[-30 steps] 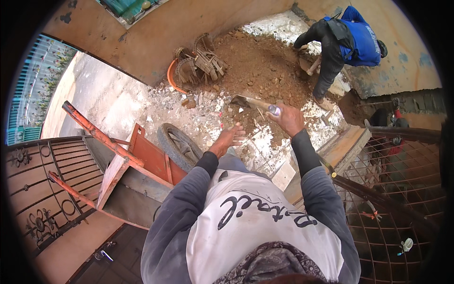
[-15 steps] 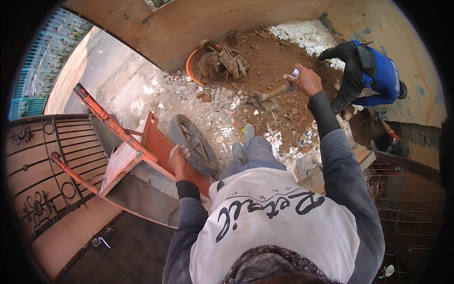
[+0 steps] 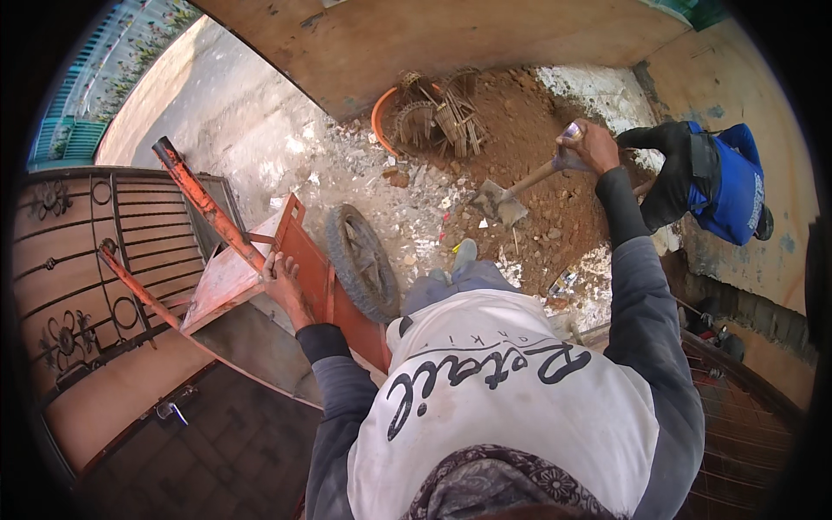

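The right hand point(image 3: 594, 146) is closed tight around the top of the wooden handle of a shovel with a grey metal blade point(image 3: 501, 201). The arm in its grey sleeve is stretched out and up. The blade is low, right over the brown dirt pile point(image 3: 537, 130) and the bits of white broken rubble point(image 3: 416, 208) on the ground. I cannot tell if the blade touches the dirt. The left hand point(image 3: 279, 276) lies on the rim of the orange metal wheelbarrow point(image 3: 227, 277), with the fingers bent over the edge. The wheelbarrow is tipped up, and its black rubber wheel point(image 3: 362, 260) sits on the ground near the rubble. Its long orange handles point(image 3: 195, 195) point up and away to the left. The person's grey shoe point(image 3: 464, 253) stands on the ground between the wheel and the shovel. At the far edge of the dirt pile, next to the brown wall, there is an orange round tub point(image 3: 381, 113) with a heap of old woven baskets and sticks point(image 3: 442, 113) beside it. Another person in a blue top and dark trousers point(image 3: 719, 182) bends over at the right side of the dirt. A dark iron gate with curly shapes point(image 3: 78, 269) stands on the left.
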`<action>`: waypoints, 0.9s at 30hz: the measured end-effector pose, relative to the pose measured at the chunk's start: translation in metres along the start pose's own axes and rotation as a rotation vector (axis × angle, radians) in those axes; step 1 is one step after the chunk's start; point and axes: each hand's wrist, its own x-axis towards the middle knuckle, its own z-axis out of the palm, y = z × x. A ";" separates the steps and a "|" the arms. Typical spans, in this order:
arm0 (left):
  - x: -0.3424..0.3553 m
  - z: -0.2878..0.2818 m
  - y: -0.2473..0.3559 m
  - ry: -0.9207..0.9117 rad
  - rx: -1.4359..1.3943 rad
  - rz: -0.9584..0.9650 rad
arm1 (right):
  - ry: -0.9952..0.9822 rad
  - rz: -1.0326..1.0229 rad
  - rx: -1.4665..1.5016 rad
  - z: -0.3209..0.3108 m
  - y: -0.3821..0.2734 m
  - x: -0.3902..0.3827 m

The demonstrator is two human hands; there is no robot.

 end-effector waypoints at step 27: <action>0.152 0.077 0.173 0.045 0.284 0.176 | -0.224 -0.313 -0.470 -0.019 -0.182 0.186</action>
